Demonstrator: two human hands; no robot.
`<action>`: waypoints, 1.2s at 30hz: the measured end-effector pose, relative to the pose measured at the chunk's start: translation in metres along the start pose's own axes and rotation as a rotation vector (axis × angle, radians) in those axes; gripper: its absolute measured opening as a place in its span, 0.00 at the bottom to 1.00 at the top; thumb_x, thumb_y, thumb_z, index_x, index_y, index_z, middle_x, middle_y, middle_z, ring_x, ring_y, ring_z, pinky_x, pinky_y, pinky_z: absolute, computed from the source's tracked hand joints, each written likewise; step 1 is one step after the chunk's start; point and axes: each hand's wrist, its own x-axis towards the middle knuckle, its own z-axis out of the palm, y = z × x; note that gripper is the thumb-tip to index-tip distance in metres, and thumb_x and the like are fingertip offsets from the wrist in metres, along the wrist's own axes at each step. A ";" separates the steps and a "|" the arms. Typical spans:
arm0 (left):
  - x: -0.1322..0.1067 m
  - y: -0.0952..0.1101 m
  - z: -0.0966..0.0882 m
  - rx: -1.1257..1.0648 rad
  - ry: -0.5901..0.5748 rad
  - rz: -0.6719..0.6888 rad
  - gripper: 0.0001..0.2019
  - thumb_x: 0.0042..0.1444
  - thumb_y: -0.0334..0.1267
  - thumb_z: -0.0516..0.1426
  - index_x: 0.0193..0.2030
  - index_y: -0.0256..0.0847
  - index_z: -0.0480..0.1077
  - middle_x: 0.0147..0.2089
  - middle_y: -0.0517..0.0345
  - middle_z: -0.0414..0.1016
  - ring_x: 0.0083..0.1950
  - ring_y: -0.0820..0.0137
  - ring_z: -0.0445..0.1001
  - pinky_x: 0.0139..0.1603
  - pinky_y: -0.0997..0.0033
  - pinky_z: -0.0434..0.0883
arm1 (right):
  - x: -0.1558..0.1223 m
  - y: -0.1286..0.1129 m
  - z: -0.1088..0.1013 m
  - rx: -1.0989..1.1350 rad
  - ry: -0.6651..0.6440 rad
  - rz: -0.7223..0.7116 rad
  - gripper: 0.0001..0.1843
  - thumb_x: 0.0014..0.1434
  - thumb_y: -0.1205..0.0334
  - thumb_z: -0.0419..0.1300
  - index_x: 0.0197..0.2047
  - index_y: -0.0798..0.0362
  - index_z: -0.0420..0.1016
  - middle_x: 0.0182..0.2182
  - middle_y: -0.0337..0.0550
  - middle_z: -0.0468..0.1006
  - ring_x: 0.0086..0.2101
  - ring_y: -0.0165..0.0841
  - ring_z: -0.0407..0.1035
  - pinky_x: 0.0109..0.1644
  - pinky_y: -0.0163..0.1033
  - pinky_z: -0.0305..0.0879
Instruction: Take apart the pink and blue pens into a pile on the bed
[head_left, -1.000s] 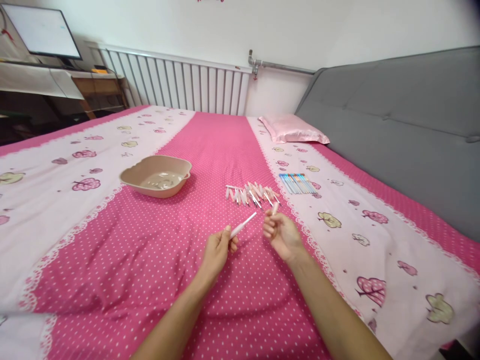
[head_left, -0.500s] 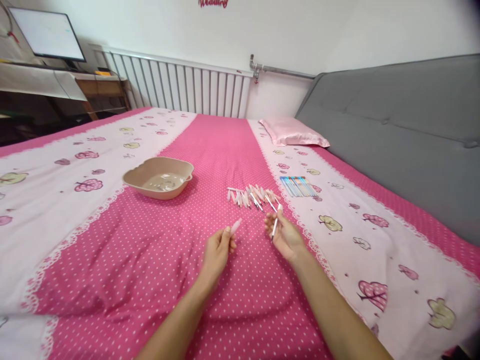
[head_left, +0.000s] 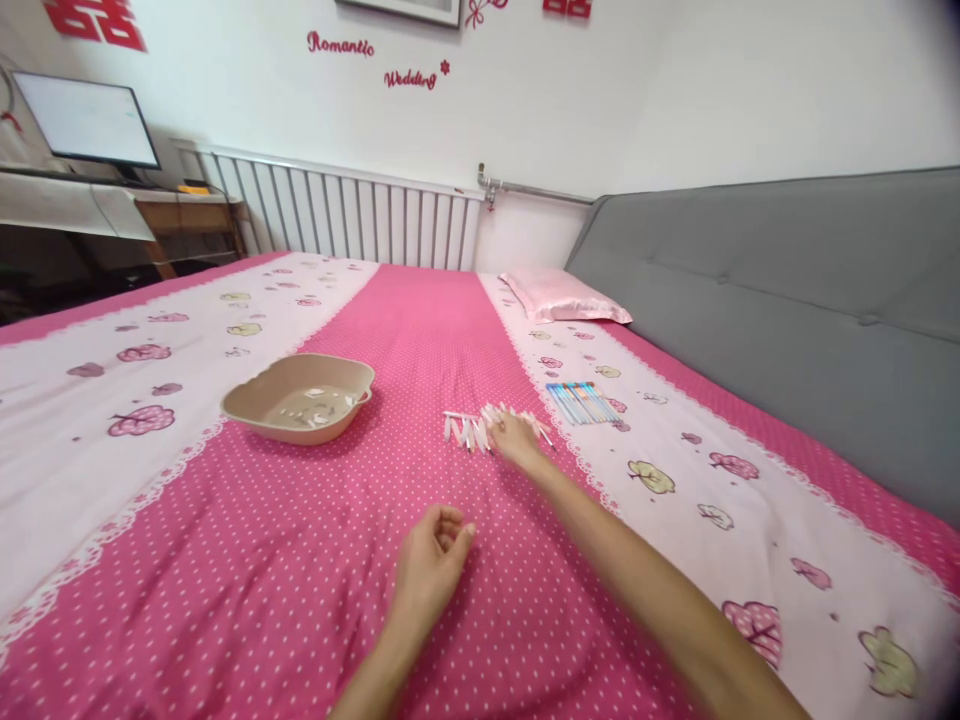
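1. Reaches with the right hand (head_left: 514, 441) across the bed (head_left: 420, 330) onto the pile of white pens (head_left: 466, 431), fingers down among them; cannot tell whether pinching 1.
2. Rests the left hand (head_left: 433, 556) on the bedspread nearer in, fingers loosely curled, nothing seen in it.
3. Looks like the pick-up step; calls next for a clean pinch on 1 barrel, clear of its neighbours.
4. Shows the pens side by side, spread left to right, long axes mostly pointing away toward the radiator (head_left: 337, 215), some slanted; tip ends too small to tell.
5. Sets a beige bowl (head_left: 300, 398) to the left, a row of blue pens (head_left: 581, 401) to the right.
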 end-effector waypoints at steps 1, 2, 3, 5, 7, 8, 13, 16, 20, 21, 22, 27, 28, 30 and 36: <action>0.000 0.001 -0.001 0.054 -0.009 0.019 0.14 0.47 0.47 0.56 0.33 0.37 0.67 0.28 0.55 0.72 0.27 0.70 0.69 0.28 0.72 0.64 | 0.014 0.002 -0.004 -0.092 0.035 0.025 0.12 0.57 0.65 0.49 0.42 0.58 0.70 0.40 0.56 0.72 0.43 0.43 0.66 0.44 0.44 0.58; 0.000 0.001 -0.002 0.098 -0.018 0.026 0.13 0.48 0.46 0.55 0.33 0.37 0.67 0.29 0.54 0.73 0.28 0.70 0.69 0.29 0.71 0.64 | 0.024 0.003 -0.006 -0.170 0.070 0.054 0.13 0.56 0.66 0.49 0.43 0.59 0.70 0.43 0.59 0.71 0.45 0.45 0.65 0.45 0.45 0.58; 0.000 0.003 -0.003 0.132 -0.026 0.022 0.13 0.49 0.46 0.55 0.33 0.36 0.68 0.29 0.54 0.73 0.28 0.69 0.69 0.29 0.71 0.64 | 0.031 0.005 -0.005 -0.233 0.090 0.068 0.14 0.56 0.67 0.49 0.44 0.59 0.69 0.44 0.61 0.69 0.46 0.47 0.65 0.45 0.46 0.57; -0.001 0.005 -0.004 0.177 -0.036 0.008 0.13 0.49 0.46 0.54 0.33 0.36 0.69 0.27 0.55 0.73 0.26 0.69 0.68 0.27 0.71 0.63 | 0.036 0.010 0.000 -0.342 0.119 0.077 0.16 0.57 0.68 0.48 0.47 0.58 0.68 0.46 0.61 0.68 0.46 0.47 0.65 0.45 0.47 0.58; -0.001 0.007 -0.004 0.217 -0.035 0.005 0.14 0.49 0.46 0.54 0.33 0.36 0.69 0.24 0.56 0.72 0.24 0.69 0.67 0.26 0.71 0.62 | 0.035 0.014 0.007 -0.422 0.135 0.062 0.17 0.57 0.67 0.48 0.49 0.57 0.67 0.45 0.59 0.69 0.46 0.47 0.66 0.45 0.47 0.58; -0.001 0.008 -0.004 0.234 -0.032 0.005 0.14 0.49 0.46 0.54 0.33 0.36 0.70 0.23 0.56 0.71 0.24 0.69 0.67 0.26 0.71 0.62 | 0.033 0.016 0.009 -0.452 0.143 0.052 0.17 0.57 0.67 0.49 0.50 0.56 0.66 0.45 0.59 0.69 0.46 0.46 0.66 0.45 0.47 0.58; 0.000 0.007 -0.005 0.252 -0.069 0.016 0.15 0.50 0.48 0.53 0.32 0.36 0.70 0.26 0.55 0.73 0.26 0.68 0.68 0.27 0.71 0.63 | 0.029 0.017 0.003 -0.520 0.173 0.004 0.19 0.55 0.58 0.54 0.49 0.55 0.66 0.46 0.54 0.70 0.45 0.44 0.66 0.45 0.44 0.60; 0.004 0.003 -0.006 0.247 -0.071 0.007 0.17 0.49 0.51 0.54 0.34 0.37 0.70 0.26 0.54 0.74 0.26 0.68 0.69 0.27 0.70 0.63 | 0.038 0.023 -0.021 -0.518 0.227 0.011 0.21 0.57 0.52 0.51 0.52 0.51 0.64 0.48 0.49 0.70 0.47 0.39 0.65 0.46 0.40 0.60; 0.009 0.000 -0.007 0.242 -0.046 -0.010 0.20 0.47 0.54 0.55 0.34 0.37 0.70 0.22 0.57 0.72 0.24 0.67 0.68 0.25 0.71 0.62 | 0.059 0.053 -0.065 -0.522 0.323 0.155 0.22 0.60 0.55 0.47 0.55 0.55 0.61 0.51 0.52 0.68 0.51 0.39 0.62 0.50 0.40 0.58; 0.009 0.000 -0.007 0.244 -0.046 -0.015 0.20 0.47 0.54 0.55 0.34 0.37 0.70 0.22 0.56 0.72 0.24 0.67 0.68 0.26 0.71 0.62 | 0.065 0.064 -0.074 -0.523 0.335 0.211 0.22 0.60 0.56 0.48 0.54 0.58 0.61 0.50 0.55 0.68 0.51 0.41 0.62 0.50 0.41 0.58; 0.010 -0.001 -0.007 0.245 -0.046 -0.019 0.20 0.46 0.55 0.55 0.34 0.37 0.70 0.23 0.56 0.72 0.24 0.67 0.69 0.26 0.71 0.63 | 0.071 0.075 -0.082 -0.523 0.337 0.265 0.23 0.59 0.56 0.48 0.54 0.61 0.62 0.50 0.58 0.68 0.51 0.43 0.62 0.49 0.42 0.58; 0.013 -0.008 -0.004 0.196 -0.007 -0.027 0.22 0.42 0.56 0.57 0.33 0.38 0.72 0.24 0.55 0.74 0.26 0.65 0.71 0.28 0.69 0.67 | 0.095 0.118 -0.089 -0.520 0.290 0.402 0.31 0.54 0.49 0.54 0.54 0.65 0.62 0.51 0.63 0.66 0.52 0.47 0.60 0.50 0.43 0.58; 0.013 -0.009 -0.003 0.186 0.005 -0.028 0.22 0.41 0.56 0.58 0.32 0.38 0.72 0.23 0.55 0.73 0.25 0.66 0.71 0.28 0.69 0.67 | 0.099 0.123 -0.086 -0.524 0.291 0.409 0.33 0.54 0.48 0.54 0.54 0.65 0.62 0.52 0.62 0.65 0.52 0.47 0.59 0.51 0.43 0.58; 0.013 -0.010 -0.001 0.169 0.028 -0.025 0.22 0.40 0.57 0.59 0.31 0.38 0.72 0.22 0.56 0.73 0.25 0.66 0.70 0.27 0.69 0.67 | 0.106 0.129 -0.080 -0.533 0.303 0.417 0.34 0.54 0.47 0.54 0.55 0.65 0.61 0.54 0.62 0.62 0.54 0.47 0.56 0.52 0.43 0.56; 0.008 -0.005 0.003 0.169 0.027 -0.019 0.22 0.40 0.58 0.58 0.30 0.39 0.72 0.22 0.57 0.72 0.25 0.67 0.69 0.29 0.69 0.68 | 0.125 0.134 -0.077 -0.542 0.324 0.445 0.31 0.53 0.55 0.55 0.56 0.66 0.60 0.54 0.64 0.60 0.55 0.48 0.54 0.56 0.47 0.50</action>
